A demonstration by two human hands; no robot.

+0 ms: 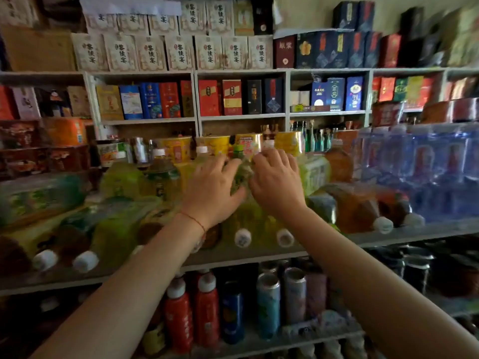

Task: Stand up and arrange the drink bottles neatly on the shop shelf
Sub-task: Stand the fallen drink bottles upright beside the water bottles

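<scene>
A green-capped drink bottle (241, 167) stands upright at the middle of the shop shelf (388, 238), between both hands. My left hand (211, 189) grips its left side with the thumb round the body. My right hand (276, 181) holds its right side, fingers curled over the top part. Several yellow-green bottles lie on their sides below the hands, white caps (242, 237) toward me. More fallen bottles (103, 229) lie at the left. Upright tea bottles (162, 174) stand behind at the left. The view is blurred.
Shrink-wrapped water bottles (420, 167) fill the shelf's right end, with fallen brown bottles (368, 206) in front. Yellow cans (178, 149) stand behind. Boxed goods fill the upper shelves. Red bottles (178, 314) and cans stand on the shelf below.
</scene>
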